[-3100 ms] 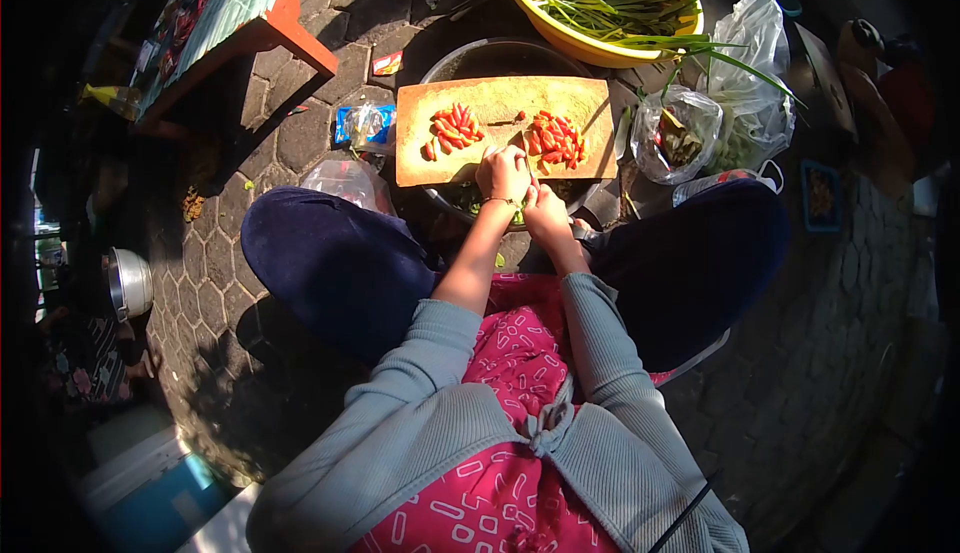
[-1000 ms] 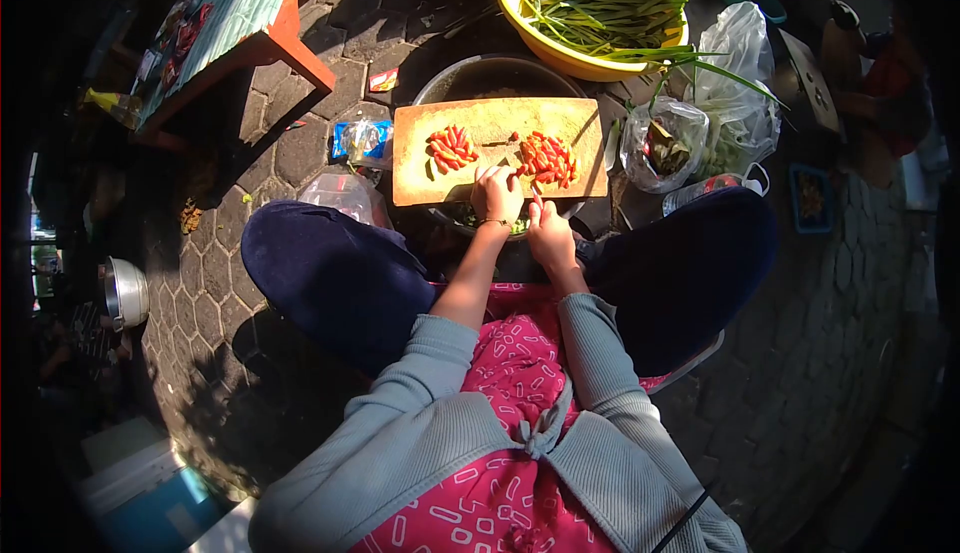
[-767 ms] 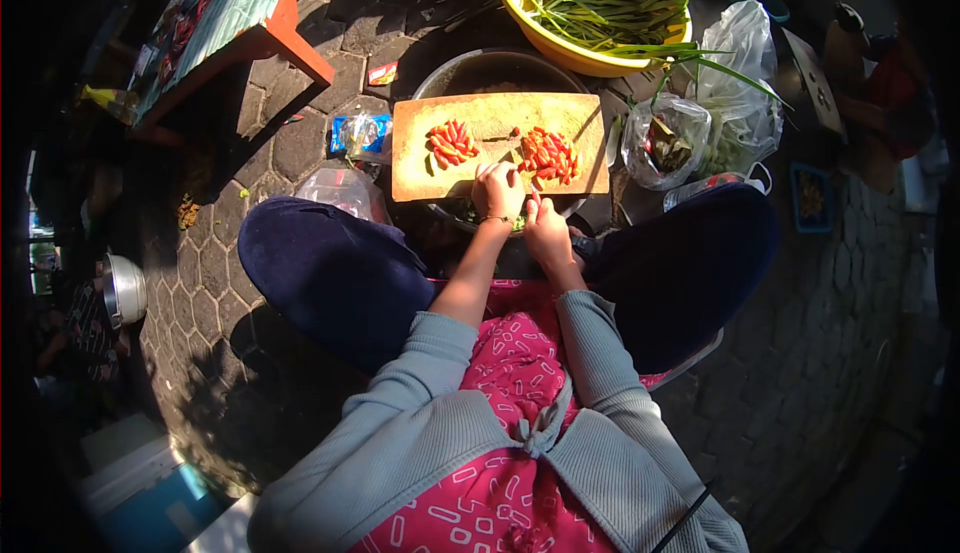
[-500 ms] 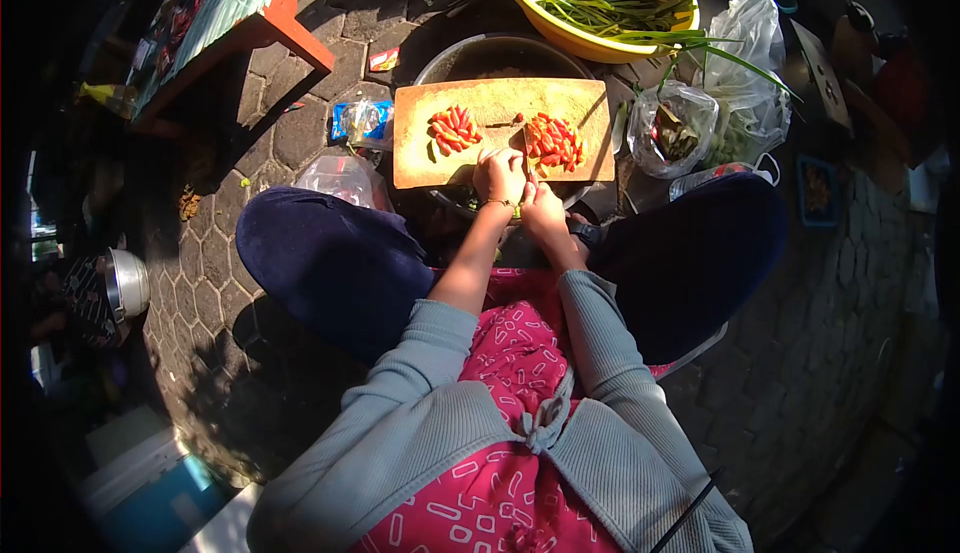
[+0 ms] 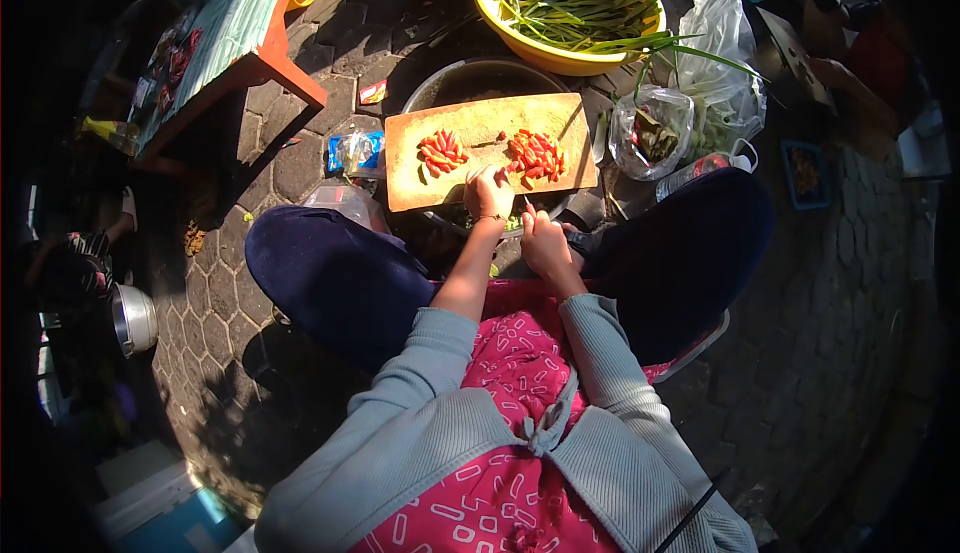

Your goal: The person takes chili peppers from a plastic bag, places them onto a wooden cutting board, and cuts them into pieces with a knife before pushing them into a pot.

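A wooden cutting board (image 5: 480, 118) rests across a metal pot (image 5: 470, 78) in front of my knees. On it lie two heaps of red chilies, one on the left (image 5: 441, 151) and one on the right (image 5: 534, 153). My left hand (image 5: 488, 193) is at the board's near edge with its fingers curled; what they hold is hidden. My right hand (image 5: 545, 243) is just behind and to the right of it, closed on a small knife (image 5: 524, 215) whose tip points toward the board. Green trimmings (image 5: 510, 223) lie below the hands.
A yellow basin (image 5: 500, 28) of long green beans stands beyond the pot. Clear plastic bags (image 5: 655, 133) and a white bag (image 5: 715, 73) lie at the right, small packets (image 5: 355, 151) at the left. An orange-legged table (image 5: 270, 53) stands far left, a metal bowl (image 5: 133, 318) near left.
My right hand has drawn back from the left hand toward my body. The left hand stays at the board's near edge. The chili heaps are unchanged.
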Demonstrator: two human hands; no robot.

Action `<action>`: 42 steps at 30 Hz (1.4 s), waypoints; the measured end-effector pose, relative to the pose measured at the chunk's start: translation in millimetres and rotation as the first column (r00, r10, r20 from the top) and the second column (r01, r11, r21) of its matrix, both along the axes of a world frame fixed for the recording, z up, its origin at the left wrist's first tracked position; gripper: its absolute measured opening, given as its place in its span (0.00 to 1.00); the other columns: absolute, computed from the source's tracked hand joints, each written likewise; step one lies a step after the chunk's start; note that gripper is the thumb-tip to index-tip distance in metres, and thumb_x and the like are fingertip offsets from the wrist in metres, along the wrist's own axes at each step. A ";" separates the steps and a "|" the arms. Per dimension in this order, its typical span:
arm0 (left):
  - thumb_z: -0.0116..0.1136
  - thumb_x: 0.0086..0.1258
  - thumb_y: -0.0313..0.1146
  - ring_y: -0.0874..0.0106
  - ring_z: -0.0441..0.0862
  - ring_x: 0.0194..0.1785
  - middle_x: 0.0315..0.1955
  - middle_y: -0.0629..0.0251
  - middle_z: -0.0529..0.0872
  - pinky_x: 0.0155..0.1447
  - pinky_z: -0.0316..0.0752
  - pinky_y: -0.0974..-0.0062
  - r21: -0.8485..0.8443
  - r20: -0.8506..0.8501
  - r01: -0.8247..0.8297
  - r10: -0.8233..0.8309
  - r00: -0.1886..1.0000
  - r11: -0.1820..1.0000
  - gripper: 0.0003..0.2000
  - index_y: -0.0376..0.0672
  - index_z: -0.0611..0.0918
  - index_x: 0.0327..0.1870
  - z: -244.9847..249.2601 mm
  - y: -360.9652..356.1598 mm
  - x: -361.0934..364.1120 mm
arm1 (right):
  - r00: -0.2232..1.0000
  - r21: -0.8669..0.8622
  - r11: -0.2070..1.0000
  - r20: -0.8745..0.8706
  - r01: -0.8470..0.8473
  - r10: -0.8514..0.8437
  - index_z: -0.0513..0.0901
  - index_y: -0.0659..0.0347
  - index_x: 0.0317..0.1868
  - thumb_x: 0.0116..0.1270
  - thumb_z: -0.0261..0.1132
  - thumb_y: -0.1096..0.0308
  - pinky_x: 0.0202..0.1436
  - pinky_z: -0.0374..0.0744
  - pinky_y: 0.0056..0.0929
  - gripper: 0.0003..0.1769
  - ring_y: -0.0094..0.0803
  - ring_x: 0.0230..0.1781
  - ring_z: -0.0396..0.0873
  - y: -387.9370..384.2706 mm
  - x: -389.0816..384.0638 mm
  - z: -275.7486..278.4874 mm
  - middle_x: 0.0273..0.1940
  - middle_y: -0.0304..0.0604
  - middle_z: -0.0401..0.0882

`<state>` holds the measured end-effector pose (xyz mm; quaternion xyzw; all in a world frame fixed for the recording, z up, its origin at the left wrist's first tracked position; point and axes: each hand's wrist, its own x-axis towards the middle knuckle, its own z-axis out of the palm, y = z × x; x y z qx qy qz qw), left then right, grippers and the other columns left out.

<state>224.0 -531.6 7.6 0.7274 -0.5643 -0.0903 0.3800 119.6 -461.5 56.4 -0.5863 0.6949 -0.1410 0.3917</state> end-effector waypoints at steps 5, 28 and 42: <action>0.54 0.49 0.28 0.61 0.75 0.36 0.24 0.60 0.80 0.41 0.70 0.67 0.058 -0.003 0.012 -0.011 1.000 0.998 0.01 0.43 0.78 0.22 -10.2 -4.1 2.9 | 0.999 -0.198 0.980 0.031 -0.018 0.025 0.68 0.69 0.35 0.65 0.47 0.56 0.36 0.73 0.50 0.19 0.59 0.33 0.75 -7.7 2.7 -27.6 0.29 0.67 0.74; 0.58 0.49 0.29 0.63 0.78 0.35 0.27 0.60 0.82 0.40 0.72 0.71 -0.056 -0.037 -0.063 0.061 0.997 0.996 0.07 0.44 0.82 0.31 6.7 -16.1 35.0 | 0.996 -0.102 0.995 0.079 -0.024 0.032 0.68 0.66 0.37 0.66 0.46 0.55 0.39 0.71 0.52 0.19 0.61 0.36 0.73 -2.2 0.2 -22.3 0.31 0.67 0.74; 0.63 0.42 0.30 0.68 0.81 0.31 0.24 0.67 0.83 0.35 0.74 0.72 0.244 -0.170 -0.472 0.517 0.839 0.847 0.09 0.47 0.82 0.28 1.1 -9.9 104.3 | 0.990 -0.206 0.978 0.140 0.036 -0.007 0.68 0.65 0.35 0.65 0.47 0.55 0.36 0.70 0.51 0.18 0.59 0.33 0.73 -10.1 6.9 -36.6 0.29 0.65 0.74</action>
